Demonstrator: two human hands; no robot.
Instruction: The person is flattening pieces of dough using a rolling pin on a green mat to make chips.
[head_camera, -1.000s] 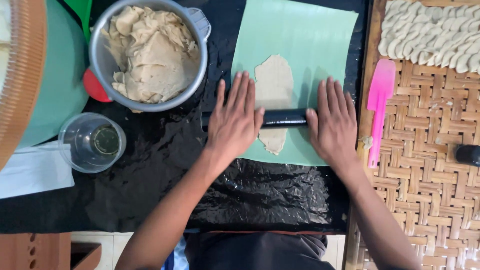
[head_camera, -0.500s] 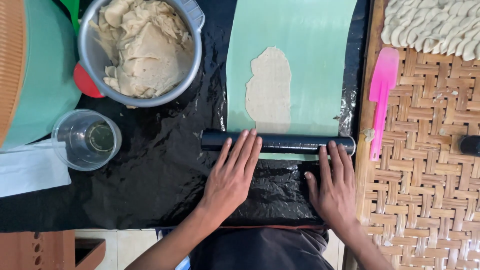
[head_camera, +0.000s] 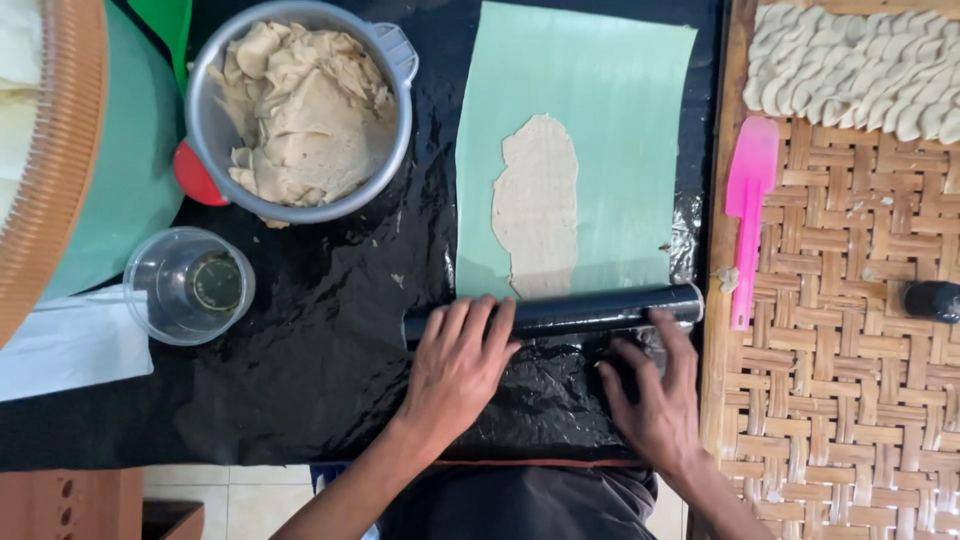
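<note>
From the head camera, both hands lie flat and open on a black rolling pin (head_camera: 560, 310): the left hand (head_camera: 455, 365) has its palm over the pin's left end, the right hand (head_camera: 655, 400) only its fingertips near the right end, neither grip closed around it. The pin sits at the near edge of the green sheet (head_camera: 580, 150), just touching the flattened dough strip (head_camera: 537, 205). With such uneven contact the pin could skew and drag the sheet across the crinkled black plastic (head_camera: 330, 350) on the desk, tearing the thin dough.
</note>
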